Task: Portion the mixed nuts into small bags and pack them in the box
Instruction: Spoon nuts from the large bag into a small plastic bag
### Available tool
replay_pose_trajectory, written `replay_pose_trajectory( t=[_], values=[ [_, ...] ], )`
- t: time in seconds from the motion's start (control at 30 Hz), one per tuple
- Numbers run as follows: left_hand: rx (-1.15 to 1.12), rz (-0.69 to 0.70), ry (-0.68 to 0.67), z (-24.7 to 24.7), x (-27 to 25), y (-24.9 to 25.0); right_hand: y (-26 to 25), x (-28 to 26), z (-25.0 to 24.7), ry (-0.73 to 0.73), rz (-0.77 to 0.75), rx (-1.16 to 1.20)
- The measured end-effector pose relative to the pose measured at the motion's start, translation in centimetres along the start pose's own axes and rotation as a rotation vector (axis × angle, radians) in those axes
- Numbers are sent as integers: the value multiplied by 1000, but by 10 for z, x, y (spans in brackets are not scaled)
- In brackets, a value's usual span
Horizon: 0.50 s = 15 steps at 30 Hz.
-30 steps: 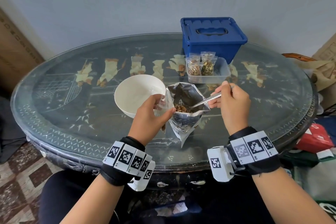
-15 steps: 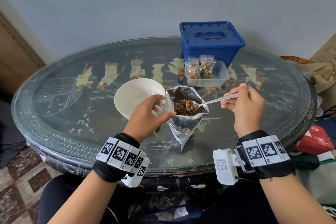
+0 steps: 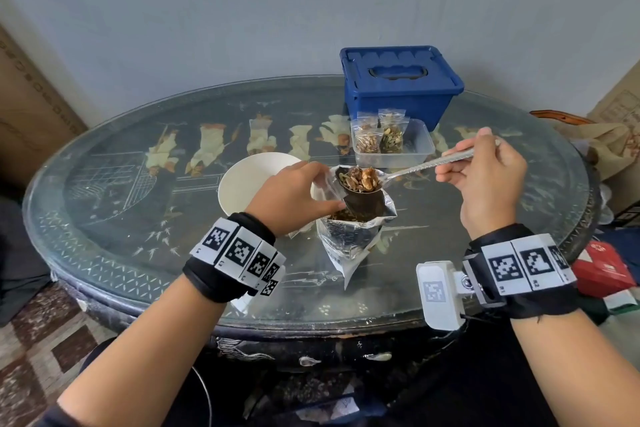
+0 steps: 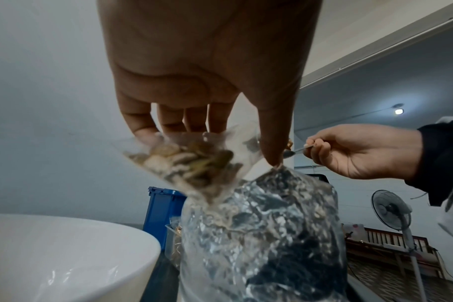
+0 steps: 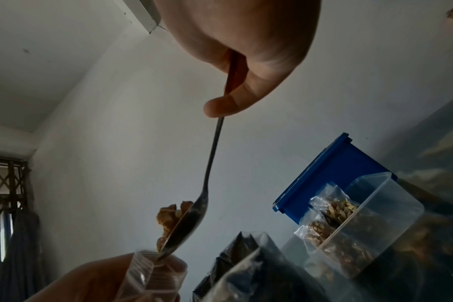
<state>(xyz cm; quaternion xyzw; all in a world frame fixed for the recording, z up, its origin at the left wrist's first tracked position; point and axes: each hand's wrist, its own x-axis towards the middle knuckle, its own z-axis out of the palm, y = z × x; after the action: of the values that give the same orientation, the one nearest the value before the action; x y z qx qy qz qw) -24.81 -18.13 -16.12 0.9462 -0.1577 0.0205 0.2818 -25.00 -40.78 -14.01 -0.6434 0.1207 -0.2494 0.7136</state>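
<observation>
Nuts partly fill the small bag (image 4: 192, 161) pinched open by the left hand (image 3: 291, 194) near the table's middle; a loaded spoon (image 3: 360, 180) is gripped by the right hand (image 3: 485, 180). Two filled bags (image 3: 379, 135) are stood in the clear tub (image 3: 420, 152) toward the far edge; more portions, sealing and boxing are left.

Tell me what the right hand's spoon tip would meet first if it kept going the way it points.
Most likely the open mouth of the small clear bag pinched by the left hand. The loaded spoon held by the right hand seems already at its rim; depth is unclear.

White bowl (image 3: 249, 180), perhaps empty, on glass table (image 3: 138, 218).
</observation>
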Motion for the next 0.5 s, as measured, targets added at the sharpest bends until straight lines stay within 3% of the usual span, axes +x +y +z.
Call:
replay_pose_trajectory(
  t=[0.17,0.5],
  values=[
    [24,39,-32,-2,6,5,-3,-1,8,-38,-15,-21],
    [34,23,-42,4,10,8,-7,4,22,-249,-69,-99]
  ],
)
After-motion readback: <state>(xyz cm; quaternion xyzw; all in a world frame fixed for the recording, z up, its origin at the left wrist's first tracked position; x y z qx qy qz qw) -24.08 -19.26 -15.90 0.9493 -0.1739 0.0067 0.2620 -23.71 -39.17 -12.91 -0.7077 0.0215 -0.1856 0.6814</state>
